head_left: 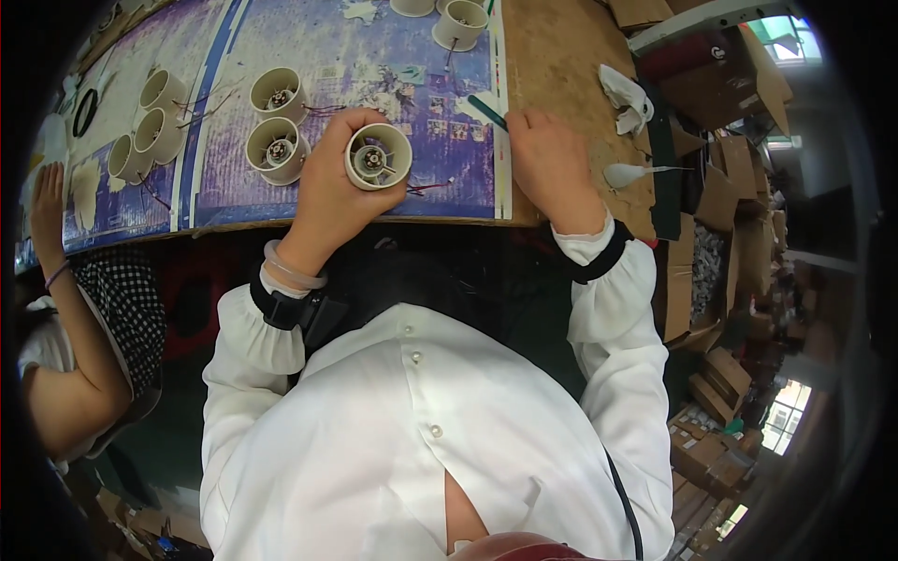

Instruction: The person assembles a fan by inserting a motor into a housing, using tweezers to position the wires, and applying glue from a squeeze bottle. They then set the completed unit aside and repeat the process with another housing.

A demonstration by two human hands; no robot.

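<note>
My left hand (327, 192) is wrapped round a cream cylindrical housing (400, 154), its open end facing up. Inside the housing sits a small motor-like core on thin ribs, and coloured wires (430, 188) trail out to its right. My right hand (552, 166) rests at the table's right part, fingers closed on a slim dark green stick (487, 111) that points to the far left. Two similar housings (274, 170) (273, 78) stand just left of my left hand, with wires coming from one.
More cream housings (150, 133) stand at the left, others (456, 37) at the far edge. A white squeeze bottle (625, 175) with a thin nozzle and crumpled white paper (629, 101) lie right. A co-worker's arm (86, 313) reaches in at left; cardboard boxes (680, 280) stand right.
</note>
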